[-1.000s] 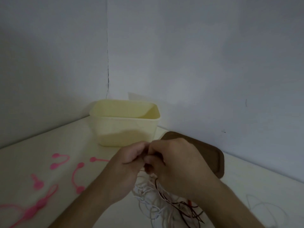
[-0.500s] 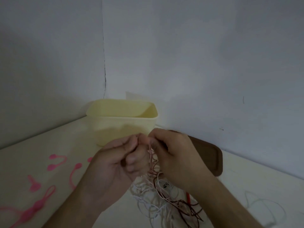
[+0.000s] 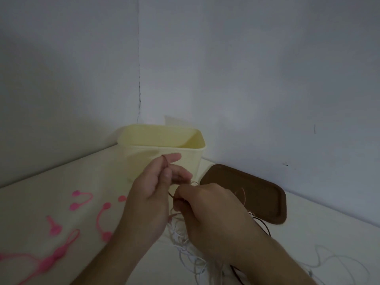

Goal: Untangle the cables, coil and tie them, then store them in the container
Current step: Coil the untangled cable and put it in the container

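A tangle of thin white, red and dark cables [image 3: 185, 243] lies on the pale table and hangs below my hands. My left hand [image 3: 152, 194] is raised in front of the container and pinches a thin reddish cable [image 3: 165, 161] between thumb and forefinger. My right hand [image 3: 207, 208] sits lower and to the right, its fingers curled round strands of the same tangle. The pale yellow container [image 3: 185, 157] stands open behind my hands, near the wall corner. Its inside looks bare from here.
A brown lid [image 3: 257, 194] lies flat to the right of the container. Several pink silicone cable ties [image 3: 80, 200] are scattered on the table at the left. A loose white cable [image 3: 337, 264] lies at the lower right. Grey walls close the back.
My left hand has lifted and pulled a reddish strand up, away from my right hand, which has dropped lower. The view has tilted slightly.
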Motion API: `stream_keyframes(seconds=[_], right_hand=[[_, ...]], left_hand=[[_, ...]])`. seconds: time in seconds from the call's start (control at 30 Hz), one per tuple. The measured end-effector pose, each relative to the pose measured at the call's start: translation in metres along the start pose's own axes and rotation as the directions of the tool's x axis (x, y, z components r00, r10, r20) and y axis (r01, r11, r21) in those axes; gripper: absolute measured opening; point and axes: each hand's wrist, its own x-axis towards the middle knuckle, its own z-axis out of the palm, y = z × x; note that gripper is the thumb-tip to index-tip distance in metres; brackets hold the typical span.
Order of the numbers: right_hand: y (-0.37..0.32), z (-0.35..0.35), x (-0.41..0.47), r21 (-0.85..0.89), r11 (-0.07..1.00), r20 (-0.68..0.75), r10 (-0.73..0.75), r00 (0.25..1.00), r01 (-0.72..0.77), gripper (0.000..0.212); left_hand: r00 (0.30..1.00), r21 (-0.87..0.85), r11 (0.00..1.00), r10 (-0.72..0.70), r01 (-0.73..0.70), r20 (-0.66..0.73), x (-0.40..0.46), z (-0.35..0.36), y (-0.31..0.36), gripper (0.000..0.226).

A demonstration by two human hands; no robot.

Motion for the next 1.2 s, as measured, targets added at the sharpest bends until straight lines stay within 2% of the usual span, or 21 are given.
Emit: stream_keyframes(seconds=[0.03, 0.07, 0.17, 0.27, 0.37, 0.43, 0.53, 0.6, 0.67, 0.8, 0.87, 0.9, 0.97, 1.0, 1.07, 1.1, 1.2], right_hand=[[0.001, -0.002, -0.001, 0.008, 1.000, -0.040, -0.020, 0.999, 0.020, 0.003], [0.002, -0.003, -0.001, 0.008, 0.999, -0.083, -0.032, 0.996, 0.032, 0.005], [0.016, -0.007, 0.000, 0.017, 0.999, -0.196, -0.025, 0.980, 0.029, 0.015], [0.029, -0.010, 0.001, 0.085, 0.994, -0.316, -0.039, 0.948, 0.069, 0.024], [0.031, -0.011, 0.002, 0.101, 0.990, -0.400, -0.051, 0.915, 0.100, 0.023], [0.033, -0.010, 0.003, 0.152, 0.986, -0.449, 0.008, 0.893, 0.067, 0.025], [0.035, -0.004, 0.004, 0.297, 0.954, -0.381, 0.093, 0.920, 0.026, 0.026], [0.032, 0.004, 0.003, 0.287, 0.958, -0.284, 0.105, 0.953, -0.020, 0.023], [0.026, 0.011, 0.003, 0.251, 0.966, -0.195, 0.121, 0.973, -0.070, 0.023], [0.018, 0.014, 0.002, 0.196, 0.974, -0.056, 0.125, 0.991, -0.112, 0.011], [0.013, 0.012, 0.001, 0.112, 0.990, -0.018, 0.087, 0.996, -0.084, 0.010], [0.010, 0.011, 0.001, 0.052, 0.997, -0.020, 0.054, 0.998, -0.052, 0.011], [0.005, 0.008, 0.000, -0.024, 1.000, -0.059, -0.012, 0.998, 0.010, 0.016], [0.003, 0.007, 0.000, -0.043, 0.998, -0.097, -0.045, 0.994, 0.041, 0.016], [0.005, 0.001, -0.002, -0.108, 0.991, -0.167, -0.101, 0.981, 0.084, 0.010], [0.008, -0.002, -0.002, -0.139, 0.986, -0.202, -0.120, 0.972, 0.093, 0.009], [0.022, -0.011, -0.004, -0.142, 0.986, -0.284, -0.129, 0.950, 0.091, 0.012]], left_hand=[[0.999, 0.086, 0.996, -0.002, -0.001, 0.036, -0.003, 0.002, -0.001, 0.028], [0.997, 0.102, 0.994, -0.034, 0.027, 0.072, -0.006, 0.003, -0.001, 0.029], [0.968, -0.003, 0.993, -0.115, 0.119, 0.224, -0.006, 0.001, 0.001, 0.030], [0.928, -0.093, 0.963, -0.215, 0.253, 0.304, -0.005, 0.001, 0.007, 0.035], [0.872, -0.199, 0.900, -0.289, 0.389, 0.396, -0.004, -0.002, 0.012, 0.044], [0.824, -0.290, 0.836, -0.290, 0.465, 0.486, -0.003, -0.005, 0.016, 0.046], [0.803, -0.485, 0.694, -0.232, 0.532, 0.550, -0.002, -0.008, 0.017, 0.037], [0.837, -0.602, 0.615, -0.191, 0.509, 0.512, -0.002, -0.007, 0.019, 0.031], [0.892, -0.673, 0.590, -0.225, 0.446, 0.393, 0.000, -0.003, 0.022, 0.031], [0.957, -0.711, 0.649, -0.265, 0.270, 0.122, 0.004, -0.003, 0.023, 0.032], [0.979, -0.657, 0.733, -0.199, 0.176, 0.041, 0.008, -0.005, 0.020, 0.032], [0.989, -0.581, 0.805, -0.145, 0.119, 0.002, 0.008, -0.005, 0.017, 0.031], [0.999, -0.313, 0.950, -0.027, 0.015, -0.035, 0.005, -0.001, 0.012, 0.029], [1.000, -0.158, 0.987, 0.012, -0.013, -0.012, 0.001, 0.001, 0.009, 0.026], [0.996, 0.070, 0.997, 0.027, -0.033, 0.081, -0.006, 0.005, 0.004, 0.025], [0.992, 0.125, 0.992, 0.006, -0.022, 0.128, -0.009, 0.005, 0.002, 0.026], [0.963, 0.095, 0.990, -0.121, 0.100, 0.241, -0.008, 0.002, -0.002, 0.036]])
